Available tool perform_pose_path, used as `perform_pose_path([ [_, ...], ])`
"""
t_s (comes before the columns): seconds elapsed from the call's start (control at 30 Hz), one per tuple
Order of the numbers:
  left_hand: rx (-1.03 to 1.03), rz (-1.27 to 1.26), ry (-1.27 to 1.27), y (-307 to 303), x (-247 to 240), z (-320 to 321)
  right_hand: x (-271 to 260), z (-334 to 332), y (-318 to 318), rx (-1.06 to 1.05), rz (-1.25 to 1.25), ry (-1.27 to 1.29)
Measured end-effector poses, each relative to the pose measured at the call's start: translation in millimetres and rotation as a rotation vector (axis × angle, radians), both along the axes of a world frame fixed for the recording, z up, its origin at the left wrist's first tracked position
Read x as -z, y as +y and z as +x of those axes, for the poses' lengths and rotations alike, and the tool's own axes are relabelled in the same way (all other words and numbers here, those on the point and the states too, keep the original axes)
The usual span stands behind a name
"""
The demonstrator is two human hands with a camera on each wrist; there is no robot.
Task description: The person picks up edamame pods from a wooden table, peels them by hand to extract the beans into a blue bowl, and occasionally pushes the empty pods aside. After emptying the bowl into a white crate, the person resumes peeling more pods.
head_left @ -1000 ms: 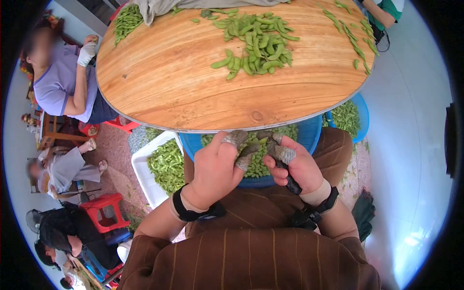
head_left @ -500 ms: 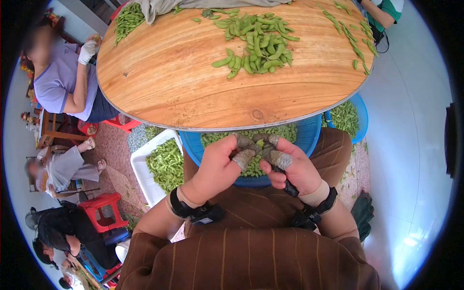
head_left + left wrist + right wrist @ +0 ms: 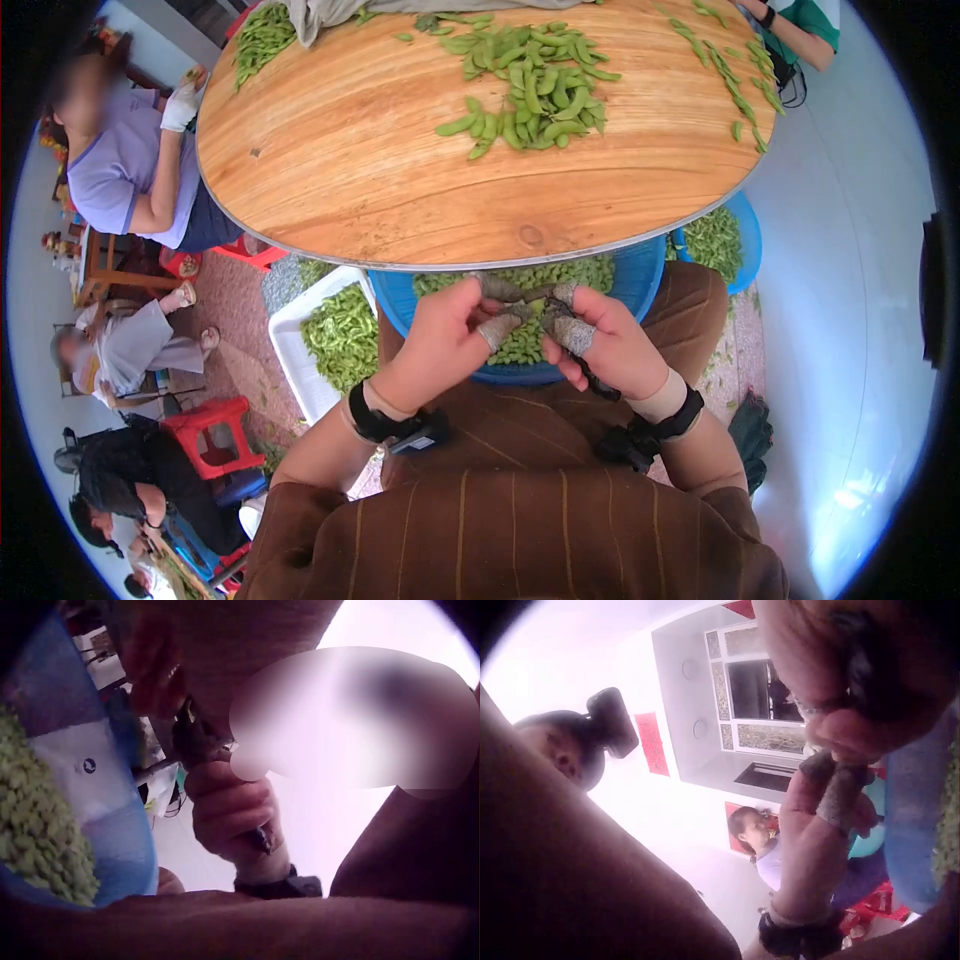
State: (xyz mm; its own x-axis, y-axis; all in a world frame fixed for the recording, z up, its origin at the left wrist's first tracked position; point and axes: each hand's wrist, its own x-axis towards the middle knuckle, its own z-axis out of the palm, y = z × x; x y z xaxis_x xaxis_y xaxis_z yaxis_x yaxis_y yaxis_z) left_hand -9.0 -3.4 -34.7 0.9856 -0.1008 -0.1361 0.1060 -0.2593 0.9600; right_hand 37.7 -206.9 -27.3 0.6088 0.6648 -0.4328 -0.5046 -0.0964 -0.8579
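Thumb and fingers wrapped in grey tape, my left hand (image 3: 445,330) pinches a green soybean pod (image 3: 537,304), mostly hidden by the fingertips. My right hand (image 3: 622,350), also taped, meets it at the pod's other side. The right hand's lower fingers curl round a slim black tool (image 3: 600,384), whose end pokes out below them, as the left wrist view also shows; its kind cannot be told. Both hands are above a blue basin (image 3: 648,300) of loose green beans (image 3: 590,274). In the right wrist view the taped left hand (image 3: 821,825) touches the right hand's fingers.
A round wooden table (image 3: 350,190) bearing a heap of pods (image 3: 545,90) overhangs the basin's far side. A white basket (image 3: 290,340) of green pods stands left, another blue basin (image 3: 752,255) right. A person in lilac (image 3: 125,170) sits at the left.
My left hand has turned and lowered its fingertips. Both hands have come together, fingertips meeting over the pod. The right hand keeps hold of the black tool.
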Motion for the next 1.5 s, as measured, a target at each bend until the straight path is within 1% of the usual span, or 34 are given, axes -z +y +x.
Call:
perform_pose_path([
  [0.03, 0.032, 0.355, -0.344, 1.1, 1.2, -2.7, 1.2, -0.8, 0.4, 0.013, 0.042, 0.07],
  [0.07, 0.034, 0.356, -0.342, 1.7, -0.4, -3.3, 0.4, -1.2, 1.0, 0.015, 0.044, 0.074],
  [0.13, 0.146, 0.667, -0.646, 2.2, -5.6, -3.0, -3.7, -1.1, 2.7, 0.037, 0.047, 0.087],
  [0.27, 0.142, 0.748, -0.67, 2.4, 1.5, -4.1, -1.5, -2.6, 4.3, 0.043, 0.029, 0.079],
  [0.33, 0.102, 0.616, -0.566, -0.9, 3.9, -3.4, -2.9, -2.8, 4.0, 0.044, 0.01, 0.049],
  [0.37, 0.102, 0.615, -0.566, -3.1, 3.9, -4.4, -3.5, -3.3, 4.4, 0.045, 0.009, 0.049],
  [0.43, -0.03, -0.122, 0.052, -7.8, 2.9, -8.6, -4.2, -5.3, 4.7, 0.019, -0.033, -0.041],
  [0.47, -0.029, -0.122, 0.053, -6.6, 2.1, -7.4, -3.7, -6.0, 5.3, 0.02, -0.033, -0.04],
  [0.53, -0.131, -0.545, 0.444, -1.7, 0.3, -3.7, -1.8, -6.6, 6.6, 0.012, -0.008, -0.053],
  [0.57, -0.133, -0.544, 0.443, 1.4, 1.2, -4.6, -0.8, -5.8, 6.7, 0.01, -0.007, -0.054],
  [0.63, -0.089, -0.793, 0.549, 6.6, 5.0, -5.7, 1.7, -2.0, 4.0, -0.003, 0.105, 0.078],
  [0.67, -0.089, -0.793, 0.549, 6.3, 4.3, -6.4, 2.8, -0.8, 1.7, -0.003, 0.105, 0.078],
  [0.73, -0.077, -0.935, 0.53, 5.6, 1.9, -8.5, 4.6, 0.9, -1.5, 0.005, 0.269, 0.284],
  [0.77, -0.079, -0.936, 0.53, 5.4, 4.0, -9.2, 6.0, 0.2, -1.3, 0.003, 0.268, 0.285],
  [0.83, -0.021, -0.712, 0.4, 4.7, 10.0, -9.4, 10.6, -1.2, -1.0, 0.031, 0.227, 0.213],
  [0.87, -0.021, -0.712, 0.4, 4.5, 8.9, -9.6, 13.4, -1.1, -0.8, 0.031, 0.227, 0.213],
  [0.93, -0.028, -0.512, 0.376, 3.8, 5.2, -9.4, 19.4, -0.4, -0.7, 0.048, 0.107, 0.02],
  [1.07, -0.05, -0.448, 0.307, 0.7, 9.9, -11.3, 27.4, 4.4, 0.3, 0.072, 0.051, -0.005],
  [1.13, -0.036, -0.291, 0.299, -3.2, 12.0, -11.2, 29.3, 5.7, 5.6, 0.036, -0.092, -0.129],
  [1.17, -0.035, -0.291, 0.3, -4.4, 12.0, -11.2, 33.9, 6.3, 5.8, 0.037, -0.093, -0.128],
  [1.23, -0.06, -0.263, 0.303, -5.1, 11.0, -11.0, 44.8, 7.9, 6.5, 0.097, -0.239, -0.255],
  [1.27, -0.062, -0.263, 0.301, -3.9, 11.0, -10.4, 46.0, 8.7, 5.3, 0.094, -0.239, -0.256],
  [1.33, -0.113, -0.191, 0.285, -1.3, 12.0, -9.8, 46.1, 8.2, 2.7, 0.119, -0.569, -1.003],
  [1.37, -0.119, -0.193, 0.285, -1.0, 13.3, -9.4, 42.8, 4.9, 3.4, 0.113, -0.567, -1.004],
  [1.43, -0.12, -0.158, 0.222, -0.9, 17.4, -9.4, 27.6, -3.8, 8.6, 0.16, -0.436, -1.04],
  [1.5, -0.109, -0.188, 0.22, -5.1, 21.5, -10.1, 34.9, -4.8, 10.2, 0.129, -0.424, -1.084],
])
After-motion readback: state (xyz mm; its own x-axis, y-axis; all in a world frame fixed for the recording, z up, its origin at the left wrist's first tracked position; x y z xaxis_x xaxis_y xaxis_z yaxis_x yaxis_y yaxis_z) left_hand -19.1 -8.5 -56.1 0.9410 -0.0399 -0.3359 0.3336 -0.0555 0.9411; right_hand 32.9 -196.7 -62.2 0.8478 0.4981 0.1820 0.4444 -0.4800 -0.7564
